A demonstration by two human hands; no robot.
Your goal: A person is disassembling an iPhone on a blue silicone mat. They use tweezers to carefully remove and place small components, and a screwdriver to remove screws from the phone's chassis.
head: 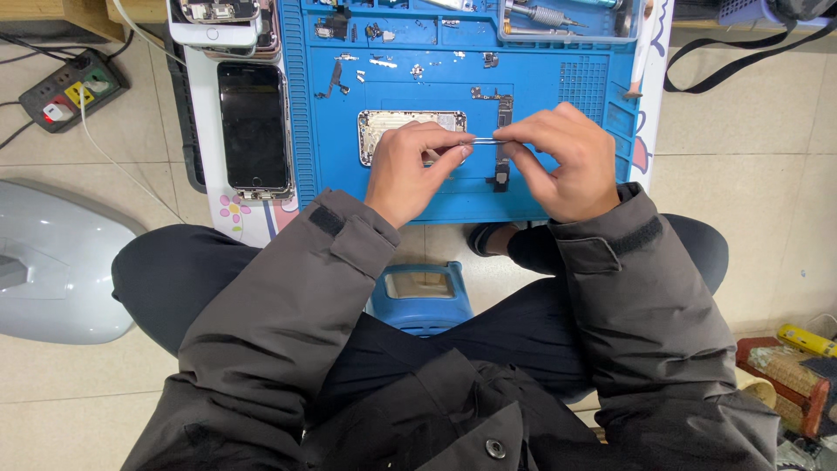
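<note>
My left hand (411, 167) and my right hand (562, 160) meet over a blue repair mat (558, 87). Between their fingertips runs a thin metal tool, like tweezers (484, 139); both hands pinch it. An opened silver phone housing (388, 122) lies on the mat under my left fingers. A dark narrow circuit board (504, 112) lies upright on the mat just behind my right fingers; its lower end shows below them.
A phone screen panel (253, 126) lies left of the mat, with more phones (218, 22) stacked behind it. Small screws and parts are scattered on the mat's far half. A power strip (70, 92) sits at far left, a blue stool (420, 296) between my knees.
</note>
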